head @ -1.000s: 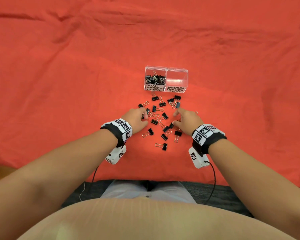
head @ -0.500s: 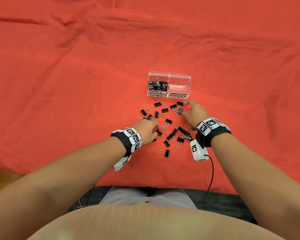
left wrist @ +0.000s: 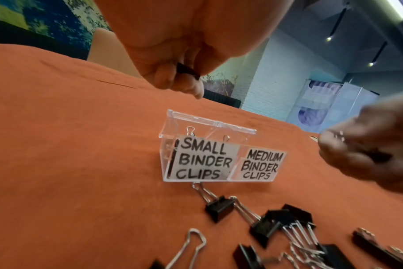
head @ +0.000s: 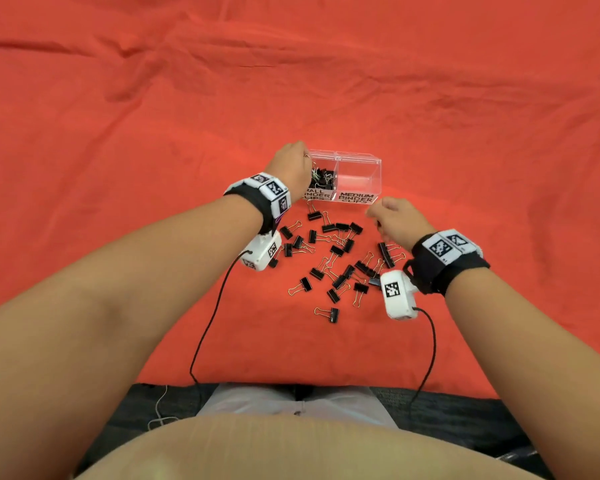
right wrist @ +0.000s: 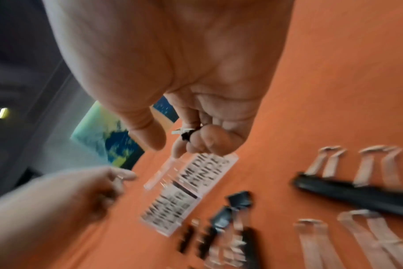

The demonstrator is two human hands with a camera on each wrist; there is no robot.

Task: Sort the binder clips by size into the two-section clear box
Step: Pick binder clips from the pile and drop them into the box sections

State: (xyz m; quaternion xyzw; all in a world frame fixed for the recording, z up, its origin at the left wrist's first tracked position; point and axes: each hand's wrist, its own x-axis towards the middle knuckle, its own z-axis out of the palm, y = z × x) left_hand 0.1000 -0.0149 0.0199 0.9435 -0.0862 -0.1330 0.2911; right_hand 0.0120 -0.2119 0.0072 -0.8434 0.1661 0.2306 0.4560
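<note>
The clear two-section box (head: 358, 156) stands on the red cloth, labelled SMALL BINDER CLIPS on the left and MEDIUM BINDER CLIPS on the right. Several black clips (head: 323, 178) fill the small section. My left hand (head: 303, 161) hovers over that section's left edge. In the left wrist view its curled fingers (left wrist: 170, 78) hold a small black clip (left wrist: 187, 70) above the box (left wrist: 209, 123). My right hand (head: 374, 212) is just in front of the medium label. In the blurred right wrist view it pinches a black clip (right wrist: 187, 134) near the box (right wrist: 206, 168).
Several loose binder clips (head: 336, 251) of both sizes lie scattered on the cloth between the box and my body. A long black clip (right wrist: 357, 190) lies beside my right hand. The wrinkled red cloth (head: 153, 133) stretches wide on all sides; its near edge is by my lap.
Both hands have left the clip pile and moved forward. The left hand rose to the small section; the right hand went to the front of the medium section.
</note>
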